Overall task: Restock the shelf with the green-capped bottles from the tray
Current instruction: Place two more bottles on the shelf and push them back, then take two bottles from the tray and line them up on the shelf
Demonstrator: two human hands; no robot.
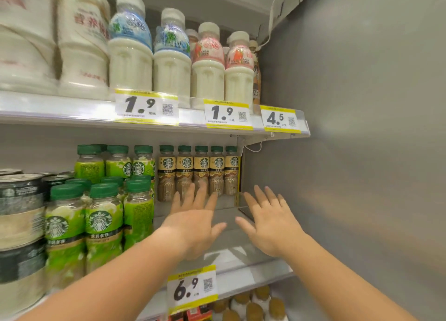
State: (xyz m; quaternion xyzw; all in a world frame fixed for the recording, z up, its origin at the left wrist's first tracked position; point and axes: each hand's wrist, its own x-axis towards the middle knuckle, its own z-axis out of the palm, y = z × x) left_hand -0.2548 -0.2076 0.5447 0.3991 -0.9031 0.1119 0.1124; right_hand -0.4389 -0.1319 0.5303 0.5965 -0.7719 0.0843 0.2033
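Both hands empty, fingers spread: left hand point(193, 220) and right hand point(270, 220) reaching over the bare right end of the shelf point(253, 270). Brown bottles point(200, 171) in a row at the back edge; left fingertips touching or nearly so. Likely pulling stock forward before refilling. Tray out of view. Open room ahead; side wall point(350, 176) close on the right, green bottles point(101, 224) on the left.
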